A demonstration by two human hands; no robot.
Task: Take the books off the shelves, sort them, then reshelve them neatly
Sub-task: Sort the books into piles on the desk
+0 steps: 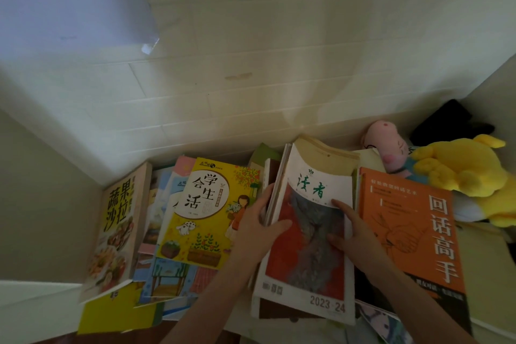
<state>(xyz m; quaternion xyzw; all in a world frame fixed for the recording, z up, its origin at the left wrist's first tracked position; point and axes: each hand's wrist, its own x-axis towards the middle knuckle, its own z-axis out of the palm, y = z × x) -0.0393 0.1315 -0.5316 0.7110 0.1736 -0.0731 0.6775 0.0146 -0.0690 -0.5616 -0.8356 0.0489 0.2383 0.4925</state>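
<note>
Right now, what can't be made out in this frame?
Head view only.
Covers of the books under the yellow book: mostly hidden by it.
The stack under the magazine: covered by it, the left hand and the right hand.
Outer fingers of the right hand: hidden past the magazine's edge.
Bottom print of the orange book: blurred.
Behind the soft toys, a dark thing: too dim to identify.

The left hand [259, 227] grips the left edge of a magazine [310, 265] with a red and grey cover, thumb lying across the front. The right hand [356, 236] presses its fingers on the cover near the right edge. A yellow book [206, 204] lies just left, an orange book [413, 232] just right. Beyond the orange book sit a pink plush toy [388, 148] and a yellow plush toy [469, 173].
</note>
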